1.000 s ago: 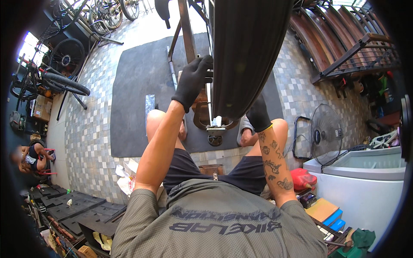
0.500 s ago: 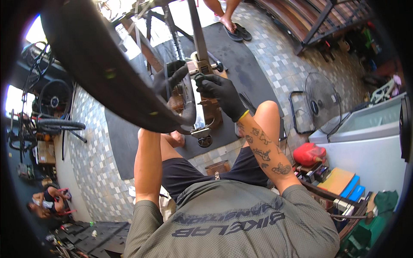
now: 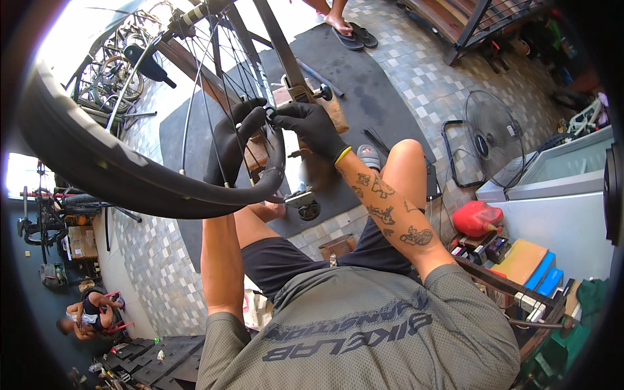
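Observation:
A bicycle wheel with a broad black rim [image 3: 140, 179] and thin dark spokes [image 3: 200, 84] stands in an upright metal truing stand [image 3: 281, 49]. My left hand [image 3: 233, 140], in a black glove, reaches in among the spokes, its fingers bent round at the rim's near right part. Opposite it, my gloved right hand [image 3: 313, 130] pinches a small dark round spoke wrench [image 3: 270, 113] against the spoke ends at the rim. The fingertips of both hands nearly meet there. Spokes and rim partly hide my left hand.
Under the stand lies a dark mat [image 3: 364, 84] on tiled floor. A floor fan [image 3: 491, 140], a red fuel can [image 3: 476, 219] and a white chest [image 3: 559, 214] stand at right. Bicycles [image 3: 120, 75] crowd the far left. A person [image 3: 91, 312] sits at lower left; another's feet [image 3: 339, 25] show at the back.
The rim, blurred before, now looks sharp and sits farther left and lower. My right hand has moved left with the spoke wrench, from beside the stand to the rim.

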`<state>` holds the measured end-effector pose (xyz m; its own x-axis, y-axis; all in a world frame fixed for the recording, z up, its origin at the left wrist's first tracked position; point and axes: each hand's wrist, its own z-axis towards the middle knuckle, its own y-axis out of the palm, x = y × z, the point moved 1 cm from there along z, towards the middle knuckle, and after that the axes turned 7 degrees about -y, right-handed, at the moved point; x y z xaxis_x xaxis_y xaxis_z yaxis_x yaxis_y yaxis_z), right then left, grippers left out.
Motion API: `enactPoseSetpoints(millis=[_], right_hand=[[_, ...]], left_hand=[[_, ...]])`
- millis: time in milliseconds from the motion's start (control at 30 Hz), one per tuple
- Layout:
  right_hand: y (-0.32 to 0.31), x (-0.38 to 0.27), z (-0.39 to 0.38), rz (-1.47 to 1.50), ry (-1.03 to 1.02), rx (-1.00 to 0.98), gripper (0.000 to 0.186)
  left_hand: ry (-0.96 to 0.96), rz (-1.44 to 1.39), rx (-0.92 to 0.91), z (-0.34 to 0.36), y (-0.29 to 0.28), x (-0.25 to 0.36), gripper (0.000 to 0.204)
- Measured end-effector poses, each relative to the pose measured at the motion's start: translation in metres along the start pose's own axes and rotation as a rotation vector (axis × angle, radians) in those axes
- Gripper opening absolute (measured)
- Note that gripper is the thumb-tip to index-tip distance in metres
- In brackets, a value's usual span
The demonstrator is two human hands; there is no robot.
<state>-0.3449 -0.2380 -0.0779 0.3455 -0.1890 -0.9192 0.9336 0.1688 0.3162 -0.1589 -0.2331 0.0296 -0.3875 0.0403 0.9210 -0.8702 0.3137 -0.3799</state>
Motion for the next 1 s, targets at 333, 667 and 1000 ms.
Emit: enactPoseSetpoints(millis=[333, 667, 1000], right_hand=[[-0.004, -0.01, 0.006, -0.123, 0.036, -0.185, 0.035], [0.013, -0.021, 0.006, 0.006, 0.094, -0.316, 0.04], [0.008, -0.053, -0.003, -0.086, 0.143, -0.315, 0.042]], left_hand=[[0.049, -0.01, -0.021, -0.006, -0.005, 0.001, 0.054], [0.176, -0.244, -0.044, 0.007, -0.006, -0.057, 0.027], [0.368, -0.161, 0.173, 0.03, 0.011, -0.058, 0.019]])
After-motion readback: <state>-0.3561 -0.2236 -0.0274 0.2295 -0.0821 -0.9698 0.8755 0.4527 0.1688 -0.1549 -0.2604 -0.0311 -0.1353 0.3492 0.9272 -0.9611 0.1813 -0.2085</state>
